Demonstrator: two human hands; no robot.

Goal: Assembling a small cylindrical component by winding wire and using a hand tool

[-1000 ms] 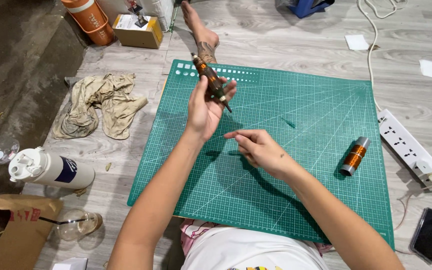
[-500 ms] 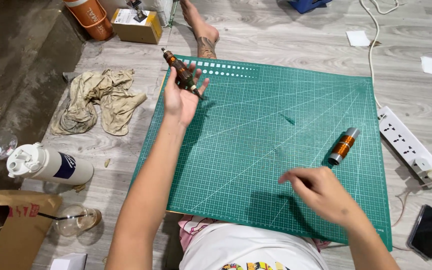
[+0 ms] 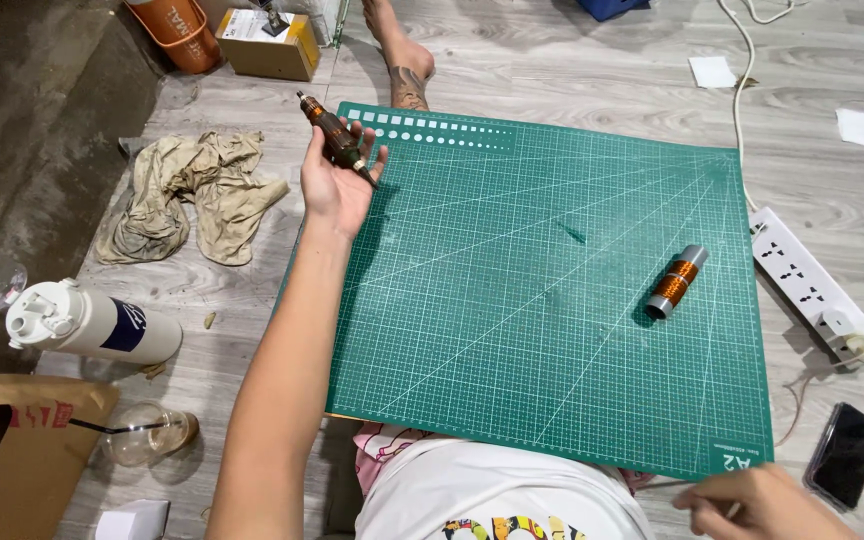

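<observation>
1. One green mat lies on the wood floor and is the landmark.
2. Left of the mat is a crumpled rag, and nearer the person a white bottle on its side.
3. Right of the mat runs a white power strip, with a dark phone below it.
4. Left hand hovers over the mat's far left corner, palm up, its grip closed around a dark tool.
5. Right hand sits at the mat's near right corner, fingers curled; I cannot tell whether its grip holds anything.
6. A copper coil rests on the mat's right part, well apart from both hands.
</observation>
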